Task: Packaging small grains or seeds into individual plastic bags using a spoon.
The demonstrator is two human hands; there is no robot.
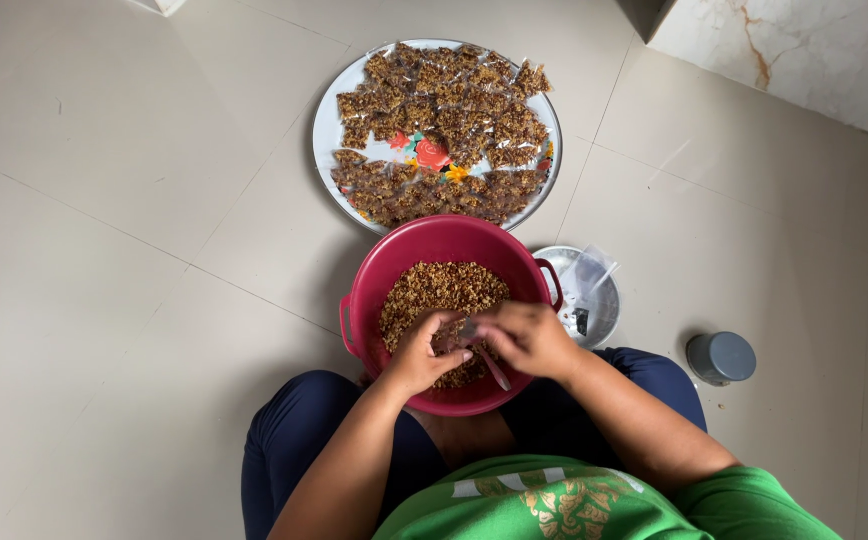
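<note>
Spill risk: left hand pinches a small bag, right hand grips a spoon, probably loaded, over red bowl.

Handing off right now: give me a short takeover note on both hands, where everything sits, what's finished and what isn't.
Left hand: over the red basin, apparently pinching a small clear packet; hard to tell.
Right hand: holds a spoon at that packet.
Done: filled packets cover the round tray beyond the basin.
Left: plenty of brown crumbly mix in the basin; empty bags in the small metal bowl.
</note>
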